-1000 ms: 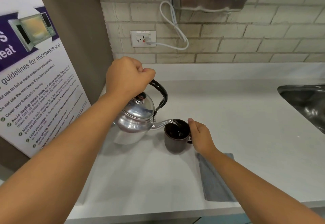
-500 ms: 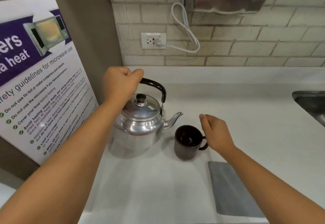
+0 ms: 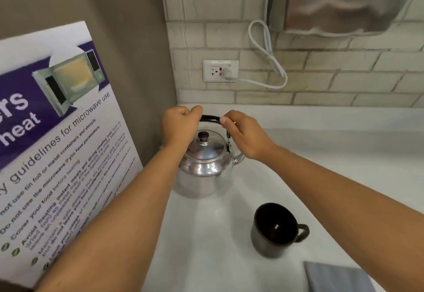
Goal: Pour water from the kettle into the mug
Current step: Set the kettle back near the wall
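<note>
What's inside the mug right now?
The mug stands upright on the counter, apart from the kettle. Its interior is dark with one small bright glint near the bottom; whether that is water, and how high it stands, cannot be told. Neither hand covers it.

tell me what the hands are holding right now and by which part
Both the left hand and right hand grip the kettle by its black top handle. The mug is not held.

The kettle (image 3: 204, 161) stands close to the corner, with the wall behind and the poster (image 3: 57, 149) blocking its left; bare counter (image 3: 332, 161) lies open to its right, and the mug (image 3: 275, 229) stands nearer, apart from it
</note>
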{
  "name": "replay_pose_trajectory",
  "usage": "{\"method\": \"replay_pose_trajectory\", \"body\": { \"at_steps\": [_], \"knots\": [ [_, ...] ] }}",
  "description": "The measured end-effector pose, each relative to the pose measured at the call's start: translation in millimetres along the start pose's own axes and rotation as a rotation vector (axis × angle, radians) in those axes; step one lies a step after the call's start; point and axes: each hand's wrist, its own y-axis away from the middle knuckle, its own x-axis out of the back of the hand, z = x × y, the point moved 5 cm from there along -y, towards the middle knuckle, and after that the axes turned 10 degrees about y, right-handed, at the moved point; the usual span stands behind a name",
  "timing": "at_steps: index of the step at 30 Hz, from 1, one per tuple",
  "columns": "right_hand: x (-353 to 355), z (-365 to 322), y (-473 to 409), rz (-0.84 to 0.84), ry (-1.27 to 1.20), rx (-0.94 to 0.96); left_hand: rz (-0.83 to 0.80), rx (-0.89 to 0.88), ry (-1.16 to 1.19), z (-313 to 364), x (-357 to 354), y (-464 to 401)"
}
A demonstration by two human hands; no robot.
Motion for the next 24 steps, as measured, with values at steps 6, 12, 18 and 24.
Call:
{"method": "replay_pose_trajectory", "body": {
  "at_steps": [6,12,18,24],
  "knots": [
    [-22.9,23.0,-23.1,-0.097,0.081,0.022,0.003,0.044,-0.049,-37.5,-16.2,-20.9],
    [-36.8,35.6,-33.4,-0.138,0.140,0.063,-0.003,0.077,-0.048,-56.0,-23.6,-29.2],
    [-45.6,41.7,-43.7,-0.113,0.204,0.071,-0.003,0.046,-0.076,-64.2,-24.3,-36.3],
    [-56.1,54.4,-64.2,-0.034,0.517,0.087,-0.071,-0.014,0.006,-74.9,-20.4,-40.4]
  ]
}}
